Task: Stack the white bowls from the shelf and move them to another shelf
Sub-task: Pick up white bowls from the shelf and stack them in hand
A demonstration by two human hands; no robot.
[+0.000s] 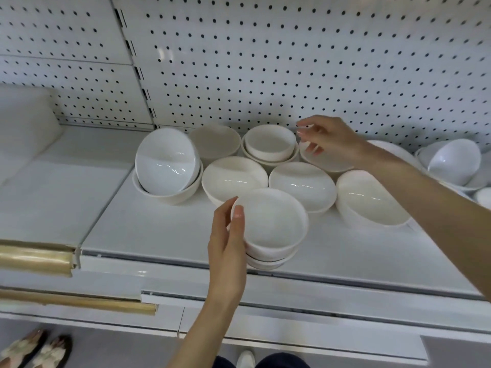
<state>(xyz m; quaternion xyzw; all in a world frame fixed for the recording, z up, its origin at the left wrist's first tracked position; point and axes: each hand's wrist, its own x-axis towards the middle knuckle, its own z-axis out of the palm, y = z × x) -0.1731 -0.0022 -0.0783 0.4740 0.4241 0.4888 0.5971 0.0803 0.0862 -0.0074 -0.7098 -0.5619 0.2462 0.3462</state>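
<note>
so the left hand [228,235] sits at the end of a forearm that runs almost straight up from the bottom of the view. it's clamped on a small stack of white bowls [273,224] near the front of the shelf [159,229], thumb and fingers curled round the left side of the top bowl's rim. can't tell if the stack rests on the shelf or is just off it.

the right hand [326,139] reaches in from the right on a long, stretched-out arm. its wrist is bent and its fingers are spread and loosely curved, holding nothing. directly under its palm is a back-row bowl [329,162], though i can't tell whether the fingertips touch it. just left of those fingertips is a nested pair [269,143].

between the two hands sits a middle bowl [303,184]. under the right forearm there's a front-right bowl [369,200]. well left of the left hand, a tilted bowl [167,160] leans inside another one. a pegboard [292,62] stands behind everything.
</note>
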